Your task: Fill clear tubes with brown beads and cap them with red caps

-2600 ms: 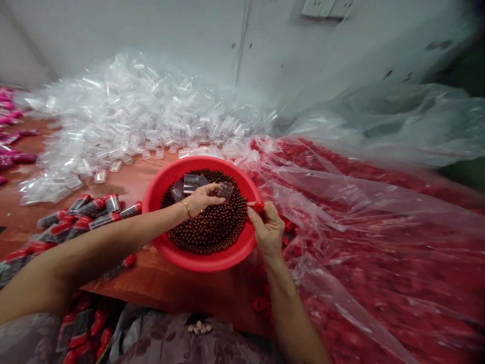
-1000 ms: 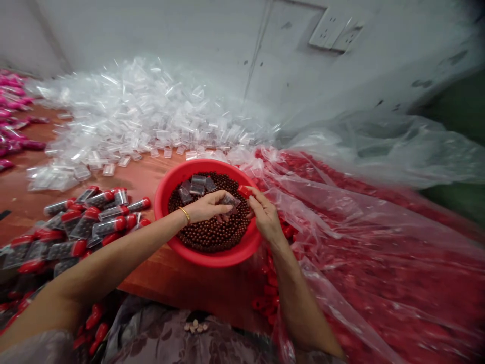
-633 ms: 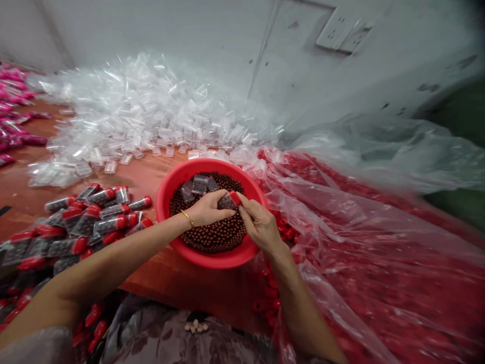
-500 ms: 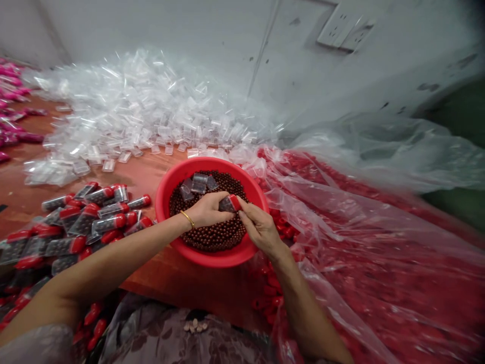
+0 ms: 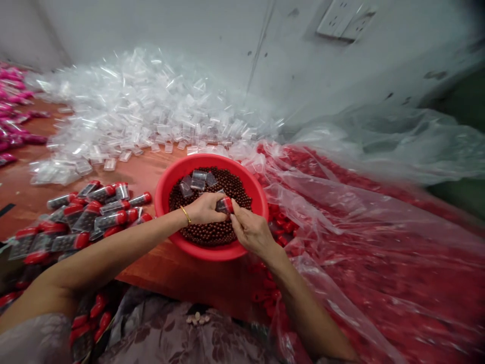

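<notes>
well within the bowl's rim (image 5: 162, 194), fingers of left hand (image 5: 206, 208) and right hand (image 5: 252, 228) clamp a container (image 5: 225, 205)

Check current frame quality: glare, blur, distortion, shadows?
Head view, upper left: bright glints on the heap of clear containers; head view, right side: translucent plastic sheet smeared and stretched; head view, upper-right corner: darkened; head view, middle: left hand, right hand and red bowl comparatively crisp; head view, below the bowl: table dimmer.
</notes>
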`<state>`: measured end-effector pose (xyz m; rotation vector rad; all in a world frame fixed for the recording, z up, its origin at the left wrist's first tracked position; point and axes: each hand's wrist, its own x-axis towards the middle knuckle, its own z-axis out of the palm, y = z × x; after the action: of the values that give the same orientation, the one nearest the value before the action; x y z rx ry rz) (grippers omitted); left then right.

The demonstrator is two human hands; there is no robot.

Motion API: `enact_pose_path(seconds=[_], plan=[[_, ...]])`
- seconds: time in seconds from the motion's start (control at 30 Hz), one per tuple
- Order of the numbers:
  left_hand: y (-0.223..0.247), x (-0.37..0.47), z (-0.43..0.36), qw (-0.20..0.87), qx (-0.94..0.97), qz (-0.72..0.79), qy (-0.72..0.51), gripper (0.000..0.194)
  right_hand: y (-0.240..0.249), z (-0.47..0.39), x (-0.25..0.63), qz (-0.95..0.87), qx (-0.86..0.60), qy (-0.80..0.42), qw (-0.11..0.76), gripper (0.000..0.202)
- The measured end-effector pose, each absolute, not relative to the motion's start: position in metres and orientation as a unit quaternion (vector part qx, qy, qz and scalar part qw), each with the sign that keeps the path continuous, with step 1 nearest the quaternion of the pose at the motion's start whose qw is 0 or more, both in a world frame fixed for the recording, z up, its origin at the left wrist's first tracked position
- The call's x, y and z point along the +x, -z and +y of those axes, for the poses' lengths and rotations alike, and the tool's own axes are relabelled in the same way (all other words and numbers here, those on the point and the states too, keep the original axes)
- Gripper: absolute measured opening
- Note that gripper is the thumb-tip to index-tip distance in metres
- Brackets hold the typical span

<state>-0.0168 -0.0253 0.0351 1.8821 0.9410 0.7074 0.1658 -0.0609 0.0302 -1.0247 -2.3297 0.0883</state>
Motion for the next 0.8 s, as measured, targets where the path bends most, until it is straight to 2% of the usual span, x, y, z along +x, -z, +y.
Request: enact_pose_path(seconds=[0.17,0.3,0.37,0.47,0.53,0.6,0.7,0.8], plan=[[-0.044,-0.012,-0.03,0.406,0.802,0.358,-0.251,0.013,-0.036,-0.056,0.176,-0.81,-0.401,-0.189,0.384,0.035],[-0.045,-0.008,-0.032,0.327,0.85,0.361,-0.199,0.011,-0.035,-0.045,0.155,-0.658,-0.485,-0.306,0.489,0.048],[-0.042,-0.006,-0.032,0.274,0.872,0.367,-0.174,0.013,-0.033,-0.036,0.14,-0.598,-0.49,-0.396,0.496,0.06],[-0.039,-0.004,-0.033,0.206,0.894,0.37,-0.144,0.02,-0.029,-0.028,0.125,-0.576,-0.479,-0.484,0.452,0.069],[-0.037,-0.004,-0.034,0.178,0.902,0.373,-0.123,0.024,-0.025,-0.027,0.122,-0.599,-0.477,-0.486,0.421,0.068],[-0.036,-0.005,-0.036,0.165,0.906,0.377,-0.103,0.027,-0.02,-0.029,0.122,-0.642,-0.474,-0.438,0.413,0.066],[-0.035,-0.006,-0.036,0.156,0.903,0.391,-0.084,0.027,-0.014,-0.029,0.124,-0.692,-0.469,-0.341,0.43,0.067],[-0.037,-0.003,-0.033,0.133,0.902,0.4,-0.092,0.028,-0.017,-0.026,0.12,-0.664,-0.48,-0.351,0.453,0.067]])
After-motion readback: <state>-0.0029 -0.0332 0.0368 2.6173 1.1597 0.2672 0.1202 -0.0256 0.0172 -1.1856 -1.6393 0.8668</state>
